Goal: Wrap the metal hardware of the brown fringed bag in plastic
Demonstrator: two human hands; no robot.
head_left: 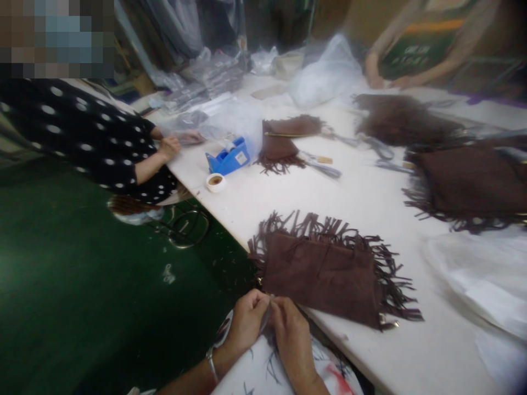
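My left hand (247, 319) and my right hand (291, 332) meet just off the table's near edge, fingertips pinched close together. Between them is a thin greyish, see-through piece (267, 320) that looks like plastic film; its lower part hangs over my lap, and what it covers is hidden. Right beyond my fingers a dark brown fringed bag (321, 277) lies flat, its fringe spread to the back and the right. Small gold-coloured metal fittings show at its near corners. A bracelet circles my left wrist.
On the white table (321, 197) are a blue tape dispenser (229, 157), a tape roll (215, 182), more brown fringed bags (473, 178) and plastic bags (327, 71). One person in a dotted top (82, 137) works at the left; another person's hands (389, 81) show at the back.
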